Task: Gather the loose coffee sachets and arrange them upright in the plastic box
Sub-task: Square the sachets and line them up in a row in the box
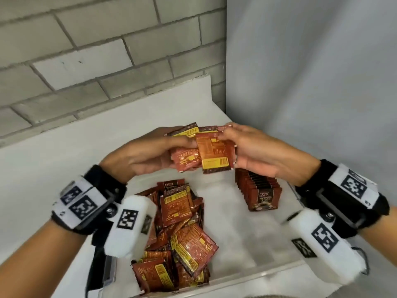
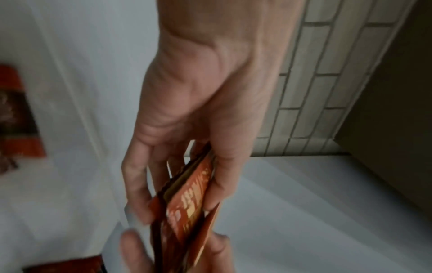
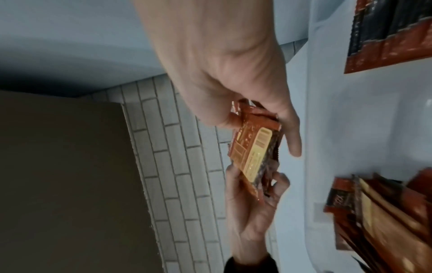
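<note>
Both hands hold a small bunch of red-brown coffee sachets (image 1: 206, 151) in the air above the clear plastic box (image 1: 257, 274). My left hand (image 1: 150, 151) grips the bunch from the left, thumb on top; the same bunch (image 2: 187, 208) sits between its thumb and fingers. My right hand (image 1: 247, 145) pinches the bunch's upper right edge, and the sachets (image 3: 254, 147) show between its thumb and fingers. Inside the box, a loose pile of sachets (image 1: 180, 235) lies at the left. A row of upright sachets (image 1: 260, 190) stands at the far right.
The box rests on a white table (image 1: 53, 147) set against a grey brick wall (image 1: 86, 61). A white wall (image 1: 311, 82) closes the right side. A dark object (image 1: 96, 269) lies beside the box's left wall.
</note>
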Demonstrator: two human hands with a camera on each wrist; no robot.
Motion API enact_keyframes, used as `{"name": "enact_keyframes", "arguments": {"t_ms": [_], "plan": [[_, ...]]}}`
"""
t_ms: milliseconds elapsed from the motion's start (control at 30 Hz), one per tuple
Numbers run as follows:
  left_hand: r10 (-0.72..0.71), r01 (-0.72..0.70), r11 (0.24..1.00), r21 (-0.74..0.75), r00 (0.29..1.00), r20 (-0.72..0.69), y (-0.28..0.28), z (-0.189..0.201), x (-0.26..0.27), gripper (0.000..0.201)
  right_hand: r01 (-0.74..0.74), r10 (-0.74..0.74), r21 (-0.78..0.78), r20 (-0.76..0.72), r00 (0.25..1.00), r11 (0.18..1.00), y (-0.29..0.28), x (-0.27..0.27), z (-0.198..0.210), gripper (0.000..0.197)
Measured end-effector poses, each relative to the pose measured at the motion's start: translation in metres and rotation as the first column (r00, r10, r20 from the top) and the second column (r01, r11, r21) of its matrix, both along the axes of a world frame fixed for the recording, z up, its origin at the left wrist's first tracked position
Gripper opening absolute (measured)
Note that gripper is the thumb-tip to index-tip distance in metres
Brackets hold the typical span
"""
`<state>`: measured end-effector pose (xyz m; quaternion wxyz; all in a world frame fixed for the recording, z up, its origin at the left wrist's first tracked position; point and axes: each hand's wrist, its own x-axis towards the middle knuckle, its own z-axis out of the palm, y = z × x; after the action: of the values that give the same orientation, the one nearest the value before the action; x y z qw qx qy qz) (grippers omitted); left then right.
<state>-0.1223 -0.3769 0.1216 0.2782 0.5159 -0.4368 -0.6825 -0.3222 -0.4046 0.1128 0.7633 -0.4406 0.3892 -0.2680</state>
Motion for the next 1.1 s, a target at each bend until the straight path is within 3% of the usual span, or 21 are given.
{"name": "enact_keyframes", "arguments": {"t_ms": [67, 167, 433, 533, 667, 733, 867, 967, 1100], "plan": [[0.143, -0.143, 0.990, 0.006, 0.986, -0.090, -0.005, -0.008, -0.015, 0.037, 0.054, -0.055, 0.019, 0.032, 0.998, 0.998, -0.009, 0.003, -0.001, 0.008], [0.256, -0.263, 0.965, -0.012, 0.947, -0.196, -0.012, -0.019, -0.033, 0.047, 0.108, -0.109, -0.019, -0.007, 0.994, 0.994, -0.021, 0.006, -0.005, 0.016], [0.356, -0.393, 0.918, -0.051, 0.874, -0.331, -0.027, -0.039, -0.050, 0.040, 0.074, -0.077, -0.179, -0.010, 0.997, 0.981, -0.029, 0.011, -0.023, 0.058], [0.384, -0.430, 0.903, 0.003, 0.803, -0.455, -0.027, -0.047, -0.051, 0.043, 0.100, -0.097, -0.209, 0.025, 0.995, 0.973, -0.032, 0.011, -0.028, 0.057], [0.341, -0.392, 0.919, 0.050, 0.722, -0.602, -0.024, -0.051, -0.051, 0.032, 0.169, -0.156, -0.180, 0.083, 0.984, 0.969, -0.034, 0.013, -0.033, 0.050], [0.286, -0.354, 0.935, 0.001, 0.753, -0.592, -0.023, -0.054, -0.052, 0.037, 0.178, -0.157, -0.155, 0.138, 0.978, 0.972, -0.035, 0.010, -0.032, 0.048], [0.304, -0.358, 0.934, 0.007, 0.782, -0.544, -0.024, -0.051, -0.056, 0.072, 0.094, -0.068, -0.214, 0.126, 0.990, 0.972, -0.030, 0.012, -0.032, 0.041], [0.343, -0.391, 0.920, 0.024, 0.774, -0.532, -0.026, -0.051, -0.054, 0.070, 0.037, -0.035, -0.348, 0.012, 0.999, 0.937, -0.028, 0.014, -0.038, 0.042], [0.317, -0.378, 0.925, -0.020, 0.802, -0.506, -0.026, -0.052, -0.051, 0.057, 0.069, -0.173, -0.488, -0.171, 0.970, 0.870, -0.035, 0.012, -0.044, 0.045]]}}
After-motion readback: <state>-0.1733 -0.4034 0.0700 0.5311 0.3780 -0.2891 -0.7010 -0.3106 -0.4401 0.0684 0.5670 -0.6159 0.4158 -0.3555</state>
